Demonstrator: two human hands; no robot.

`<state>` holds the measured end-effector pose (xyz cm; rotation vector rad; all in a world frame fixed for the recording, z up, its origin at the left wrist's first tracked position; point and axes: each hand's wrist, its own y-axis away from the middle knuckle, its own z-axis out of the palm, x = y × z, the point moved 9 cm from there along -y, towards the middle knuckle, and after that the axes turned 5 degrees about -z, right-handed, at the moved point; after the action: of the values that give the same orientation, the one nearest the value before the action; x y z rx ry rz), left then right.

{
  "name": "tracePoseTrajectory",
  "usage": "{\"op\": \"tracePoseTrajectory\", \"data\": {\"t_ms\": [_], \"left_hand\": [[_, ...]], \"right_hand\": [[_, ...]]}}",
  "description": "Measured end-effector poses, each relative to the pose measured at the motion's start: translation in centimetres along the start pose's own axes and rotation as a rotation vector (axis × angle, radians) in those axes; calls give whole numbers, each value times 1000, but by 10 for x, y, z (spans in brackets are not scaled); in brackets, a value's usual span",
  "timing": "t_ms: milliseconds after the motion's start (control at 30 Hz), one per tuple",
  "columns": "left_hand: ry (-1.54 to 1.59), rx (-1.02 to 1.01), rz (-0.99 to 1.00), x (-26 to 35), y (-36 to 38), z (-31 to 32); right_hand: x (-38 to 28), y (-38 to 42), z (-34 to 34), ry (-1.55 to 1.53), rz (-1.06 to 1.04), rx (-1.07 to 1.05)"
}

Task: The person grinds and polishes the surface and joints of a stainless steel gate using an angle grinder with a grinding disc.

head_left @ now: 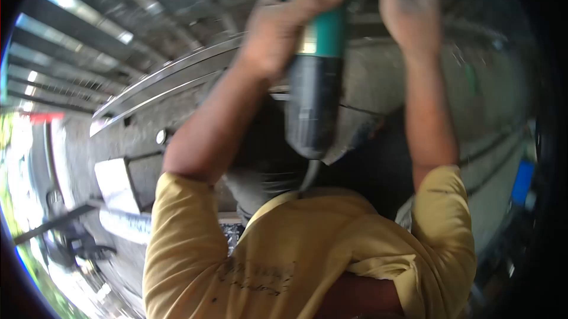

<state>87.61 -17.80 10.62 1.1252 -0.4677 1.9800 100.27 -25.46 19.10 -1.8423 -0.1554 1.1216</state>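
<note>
My left hand is wrapped round the green body of a corded angle grinder, its thumb lying across the top. The grinder's black rear end points back toward my chest, and a grey cord runs from it. Its front end is blurred and partly cut off by the upper edge of the view. To the right of that front end is my right hand, raised and apart from the grinder's body. Motion blur and the frame edge hide its fingertips, so I cannot make out whether it holds anything.
Long metal bars lie across the left side, below a slatted metal structure. A white panel stands on the concrete floor at left. Dark lines like cables cross the floor at right, near a blue object.
</note>
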Motion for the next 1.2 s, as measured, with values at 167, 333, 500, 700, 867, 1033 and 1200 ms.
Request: {"op": "tracePoseTrajectory", "data": {"t_ms": [167, 333, 500, 700, 867, 1033, 1200], "left_hand": [[-168, 19, 318, 22, 11, 5], [-85, 79, 138, 6, 0, -14], [49, 83, 198, 13, -1, -23], [94, 101, 266, 26, 9, -26], [22, 130, 281, 31, 16, -34], [109, 74, 269, 27, 9, -30], [35, 32, 158, -2, -3, -15]], "right_hand": [[-3, 4, 1, 413, -133, -82], [60, 7, -49, -41, 433, 428], [200, 67, -38, -680, 955, -40], [253, 210, 23, -570, 1359, -386], [243, 230, 53, -659, 1359, -410], [145, 105, 50, -1342, 737, -544], [121, 93, 26, -723, 1040, 33]]}}
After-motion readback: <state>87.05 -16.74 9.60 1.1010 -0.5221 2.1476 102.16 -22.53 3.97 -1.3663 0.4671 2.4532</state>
